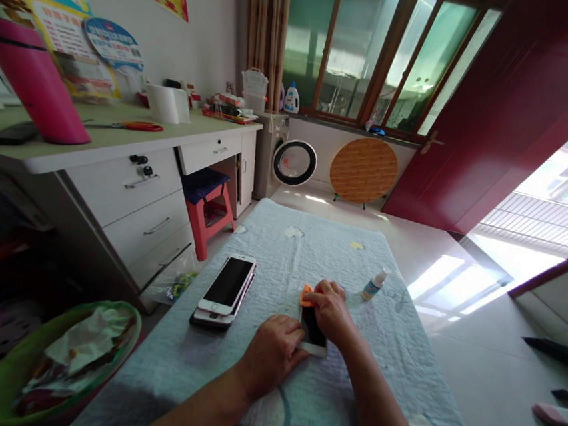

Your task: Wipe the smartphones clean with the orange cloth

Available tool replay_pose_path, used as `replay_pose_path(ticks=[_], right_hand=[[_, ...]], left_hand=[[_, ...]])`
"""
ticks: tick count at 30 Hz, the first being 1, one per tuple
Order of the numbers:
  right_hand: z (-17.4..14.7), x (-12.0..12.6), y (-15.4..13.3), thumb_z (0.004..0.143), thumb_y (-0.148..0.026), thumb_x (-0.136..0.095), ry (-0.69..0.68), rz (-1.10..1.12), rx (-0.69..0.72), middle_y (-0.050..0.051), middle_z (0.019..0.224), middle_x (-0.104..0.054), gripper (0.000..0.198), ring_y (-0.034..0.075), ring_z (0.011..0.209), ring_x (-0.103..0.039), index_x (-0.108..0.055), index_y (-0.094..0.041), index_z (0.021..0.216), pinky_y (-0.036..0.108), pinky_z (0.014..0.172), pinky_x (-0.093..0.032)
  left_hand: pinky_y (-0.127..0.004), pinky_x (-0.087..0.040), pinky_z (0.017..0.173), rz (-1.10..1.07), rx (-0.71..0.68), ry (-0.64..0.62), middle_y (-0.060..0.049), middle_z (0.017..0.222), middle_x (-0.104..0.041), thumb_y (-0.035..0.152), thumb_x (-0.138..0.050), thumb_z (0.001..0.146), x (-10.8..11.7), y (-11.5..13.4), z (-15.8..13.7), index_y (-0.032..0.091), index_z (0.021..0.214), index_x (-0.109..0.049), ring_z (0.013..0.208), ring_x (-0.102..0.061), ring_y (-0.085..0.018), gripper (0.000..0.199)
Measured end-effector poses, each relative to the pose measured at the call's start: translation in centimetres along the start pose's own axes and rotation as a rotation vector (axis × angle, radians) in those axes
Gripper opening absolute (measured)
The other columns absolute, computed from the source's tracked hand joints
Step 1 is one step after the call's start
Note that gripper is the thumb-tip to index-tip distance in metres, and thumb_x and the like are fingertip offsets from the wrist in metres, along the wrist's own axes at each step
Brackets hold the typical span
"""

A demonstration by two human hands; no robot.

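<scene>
A smartphone (pixel 314 335) with a white border and dark screen lies face up on the light blue quilted cover (pixel 305 248). My left hand (pixel 274 347) is closed on the phone's left edge, near its lower end. With bent fingers my right hand (pixel 332 309) presses an orange cloth (pixel 307 295) against the upper part of the screen, hiding much of it. To the left, a white phone (pixel 229 284) tops a stack of several phones, apart from both hands. A small spray bottle (pixel 374 285) with a clear cap stands to the right of my right hand.
A lined waste bin (pixel 126 332) stands at the lower left. Along the left wall runs a desk (pixel 191 136) bearing a pink tumbler (pixel 49 90), scissors (pixel 141 126) and a paper roll (pixel 164 103). A red stool (pixel 208 216) and a washing machine (pixel 270 151) with its door ajar are beyond.
</scene>
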State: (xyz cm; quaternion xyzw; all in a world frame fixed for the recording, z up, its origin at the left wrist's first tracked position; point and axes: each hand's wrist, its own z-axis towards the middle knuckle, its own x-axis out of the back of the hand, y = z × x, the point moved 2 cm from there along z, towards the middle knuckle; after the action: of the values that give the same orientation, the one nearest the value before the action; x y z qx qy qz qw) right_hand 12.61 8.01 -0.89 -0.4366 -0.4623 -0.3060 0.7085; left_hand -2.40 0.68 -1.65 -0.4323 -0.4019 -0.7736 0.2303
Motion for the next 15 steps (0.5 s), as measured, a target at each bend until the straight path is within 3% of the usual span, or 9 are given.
replay_pose_path(ticks=[3,11,15], right_hand=[[-0.4,0.1,-0.3,0.091,-0.015,-0.049,0.014,0.01,0.022,0.004,0.094,-0.058,0.033,0.02,0.095,-0.043,-0.075,-0.034,0.094,0.037,0.089,-0.026],[1.2,-0.3,0.2,0.091,-0.016,-0.05,0.02,-0.008,-0.078,0.005,0.094,-0.056,0.032,0.021,0.093,-0.042,-0.074,-0.035,0.096,0.036,0.085,-0.028],[0.6,0.1,-0.2,0.091,-0.014,-0.049,0.008,-0.001,-0.032,0.005,0.092,-0.057,0.032,0.021,0.093,-0.042,-0.075,-0.034,0.092,0.037,0.087,-0.028]], left_hand=[[-0.037,-0.048,0.081,-0.011,0.002,0.005,-0.004,0.091,-0.065,0.028,-0.071,0.082,-0.1,0.0,0.0,0.018,0.087,-0.064,0.088,-0.061,-0.025,0.014],[-0.038,-0.049,0.081,-0.018,0.007,-0.005,-0.005,0.091,-0.066,0.024,-0.071,0.08,0.2,0.2,-0.1,0.017,0.086,-0.065,0.088,-0.062,-0.025,0.011],[-0.039,-0.048,0.08,-0.033,0.019,0.005,-0.005,0.09,-0.067,0.023,-0.07,0.08,0.5,0.3,-0.2,0.018,0.086,-0.064,0.087,-0.062,-0.025,0.009]])
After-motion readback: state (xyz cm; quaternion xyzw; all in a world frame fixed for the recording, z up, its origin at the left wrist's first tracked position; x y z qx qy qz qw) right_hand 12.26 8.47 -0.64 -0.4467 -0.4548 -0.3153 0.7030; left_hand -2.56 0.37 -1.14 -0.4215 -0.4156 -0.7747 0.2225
